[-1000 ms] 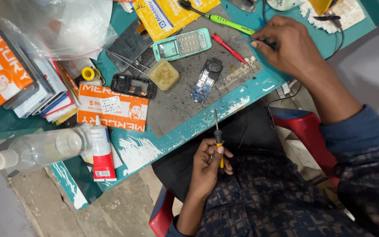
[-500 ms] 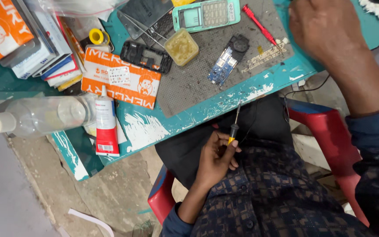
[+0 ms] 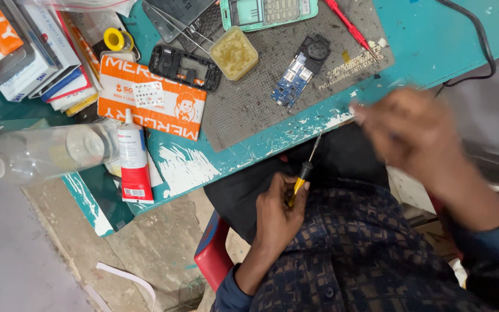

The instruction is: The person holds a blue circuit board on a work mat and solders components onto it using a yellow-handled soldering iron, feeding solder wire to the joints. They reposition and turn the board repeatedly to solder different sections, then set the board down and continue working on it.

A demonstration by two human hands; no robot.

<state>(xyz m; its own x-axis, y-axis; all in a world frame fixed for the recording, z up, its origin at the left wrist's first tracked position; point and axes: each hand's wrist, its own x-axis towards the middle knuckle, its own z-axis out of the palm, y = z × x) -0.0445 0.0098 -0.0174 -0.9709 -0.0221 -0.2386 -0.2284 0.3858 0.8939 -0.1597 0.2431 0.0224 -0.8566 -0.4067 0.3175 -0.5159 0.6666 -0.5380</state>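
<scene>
My left hand (image 3: pixel 278 216) rests in my lap, its grip clamped on a small screwdriver (image 3: pixel 302 173) with a yellow-and-black handle, the thin shaft tilted up toward the chipped edge of the teal tabletop (image 3: pixel 428 34). That hand sits where it was a second ago. What has changed is my right hand (image 3: pixel 417 136): it was up over the far side of the mat, and it has now swung back off the tabletop toward my body, blurred with motion, so I cannot tell whether its grip is together or apart or holding anything. Beyond the edge lies the grey work mat (image 3: pixel 249 104), and on it, untouched, the blue circuit board (image 3: pixel 293 81) beside a black round part. Further along sit a black phone frame (image 3: pixel 185 68), a square yellowish tub (image 3: pixel 234 53), a red-handled tool (image 3: pixel 347 23) and a teal keypad phone (image 3: pixel 268 11).
</scene>
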